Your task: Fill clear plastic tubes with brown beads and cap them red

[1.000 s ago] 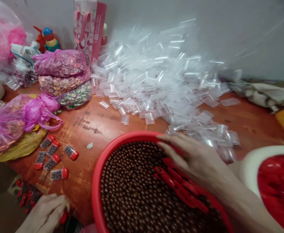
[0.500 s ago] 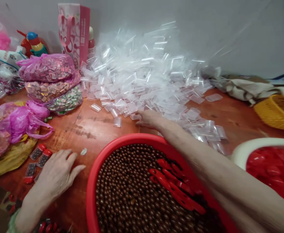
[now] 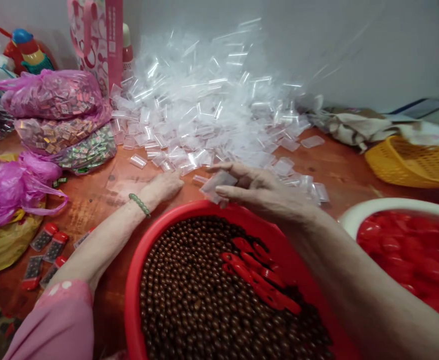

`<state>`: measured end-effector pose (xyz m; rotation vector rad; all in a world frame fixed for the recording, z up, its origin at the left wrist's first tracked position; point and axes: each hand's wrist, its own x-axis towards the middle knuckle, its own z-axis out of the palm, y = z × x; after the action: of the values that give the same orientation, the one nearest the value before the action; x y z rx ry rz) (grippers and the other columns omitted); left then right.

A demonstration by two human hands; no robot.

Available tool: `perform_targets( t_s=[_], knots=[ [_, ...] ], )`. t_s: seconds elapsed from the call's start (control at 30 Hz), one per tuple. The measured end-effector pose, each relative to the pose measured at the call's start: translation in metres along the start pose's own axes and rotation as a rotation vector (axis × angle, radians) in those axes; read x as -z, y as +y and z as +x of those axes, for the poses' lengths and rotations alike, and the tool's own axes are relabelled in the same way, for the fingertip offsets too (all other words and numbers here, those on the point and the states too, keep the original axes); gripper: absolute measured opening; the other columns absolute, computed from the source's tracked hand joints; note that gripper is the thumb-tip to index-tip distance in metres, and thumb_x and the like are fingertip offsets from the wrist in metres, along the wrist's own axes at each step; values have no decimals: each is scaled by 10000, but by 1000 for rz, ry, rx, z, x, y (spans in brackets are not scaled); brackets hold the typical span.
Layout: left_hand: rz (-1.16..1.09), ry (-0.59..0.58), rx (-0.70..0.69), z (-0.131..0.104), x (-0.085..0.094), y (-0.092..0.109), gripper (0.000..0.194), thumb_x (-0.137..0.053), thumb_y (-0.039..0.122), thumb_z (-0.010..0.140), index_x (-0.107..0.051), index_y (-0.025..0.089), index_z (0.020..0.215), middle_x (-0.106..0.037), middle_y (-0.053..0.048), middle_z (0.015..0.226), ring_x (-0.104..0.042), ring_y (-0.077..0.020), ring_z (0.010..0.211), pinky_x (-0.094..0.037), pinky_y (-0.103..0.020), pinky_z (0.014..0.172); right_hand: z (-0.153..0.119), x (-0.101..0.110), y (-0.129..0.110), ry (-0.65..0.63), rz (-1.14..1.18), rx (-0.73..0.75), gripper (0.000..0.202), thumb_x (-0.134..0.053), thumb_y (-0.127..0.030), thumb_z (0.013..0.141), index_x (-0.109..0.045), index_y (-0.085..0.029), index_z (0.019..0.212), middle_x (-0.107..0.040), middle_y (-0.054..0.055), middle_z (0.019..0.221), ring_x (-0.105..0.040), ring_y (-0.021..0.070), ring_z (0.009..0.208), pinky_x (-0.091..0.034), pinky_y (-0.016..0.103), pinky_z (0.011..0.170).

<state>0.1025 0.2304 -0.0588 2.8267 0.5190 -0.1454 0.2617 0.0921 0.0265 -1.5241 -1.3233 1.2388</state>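
Note:
My right hand (image 3: 255, 187), above the far rim of the red basin (image 3: 132, 295), pinches a clear plastic case (image 3: 219, 184) between thumb and fingers. Beyond it spreads a large pile of clear plastic cases (image 3: 211, 120). My left hand (image 3: 168, 185) rests low over the table at the pile's near edge. Its fingers are curled down, and what they hold, if anything, is hidden. Brown glossy balls (image 3: 192, 290) fill the basin, with several red plastic pieces (image 3: 259, 280) lying on them at the right. Beside my left forearm lie red-capped cases with dark balls inside (image 3: 56, 246).
A white-rimmed tub (image 3: 350, 220) of red plastic pieces stands at right, a yellow basket (image 3: 392, 162) behind it. Pink bags of small packets (image 3: 54, 100) are stacked at left. A pink paper bag (image 3: 95, 45) stands against the wall.
My left hand has moved from beside the red-capped cases forward and right to the pile's edge. My right hand has lifted a clear case from the pile. The view has shifted slightly.

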Motion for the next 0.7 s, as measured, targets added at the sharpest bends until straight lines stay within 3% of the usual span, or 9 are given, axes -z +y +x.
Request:
perform_targets(
  t_s=[0.1,0.2,0.27,0.33,0.43,0.57,0.7],
  knots=[
    [16,-59,59,-1,-2,-4,347,-579,331,924,-570,137,1211,-600,-117,1213,-621,-228,1035,-540,-433,872,-21,-8,-2,-130,72,-18,427,-610,-364,853,-556,-189,1239,-710,51,931,-662,151,705,-559,304,660],
    [15,-66,87,-15,-1,-9,239,-532,205,925,-621,77,1106,-613,-163,1145,-625,-221,969,-513,-376,858,-31,-14,6,-187,3,42,369,-561,-350,890,-554,-175,1215,-712,71,976,-685,171,767,-575,319,683],
    [3,-67,85,-27,0,-11,194,-530,131,881,-651,76,1022,-618,-161,1088,-615,-204,923,-484,-320,833,-33,-20,14,-146,-220,135,286,-524,-330,914,-570,-185,1156,-713,64,967,-691,181,809,-581,328,712],
    [-5,-68,87,-39,1,-11,191,-530,115,855,-661,101,993,-617,-135,1052,-601,-186,891,-467,-287,800,-34,-29,21,-81,-592,223,223,-474,-271,938,-586,-179,1107,-710,72,953,-690,195,839,-581,347,748],
    [4,-60,122,-51,0,-9,216,-471,111,875,-654,99,990,-610,-131,1017,-591,-173,829,-457,-280,761,-37,-49,29,-84,-973,289,302,-401,-107,918,-585,-140,1154,-683,127,1066,-680,232,946,-567,393,824],
    [33,-50,181,-58,-7,-5,228,-465,172,905,-625,70,1032,-594,-165,1049,-608,-196,831,-462,-310,770,-45,-74,29,-250,-1073,333,547,-389,61,783,-546,-138,1268,-586,154,1287,-647,251,1081,-552,387,875],
    [48,-64,207,-62,-15,-5,257,-422,175,928,-602,62,1070,-582,-183,1103,-619,-200,826,-468,-327,772,-40,-77,24,-390,-1141,316,461,-426,23,808,-572,-131,1217,-600,157,1226,-697,216,900,-566,332,756]
  ],
)
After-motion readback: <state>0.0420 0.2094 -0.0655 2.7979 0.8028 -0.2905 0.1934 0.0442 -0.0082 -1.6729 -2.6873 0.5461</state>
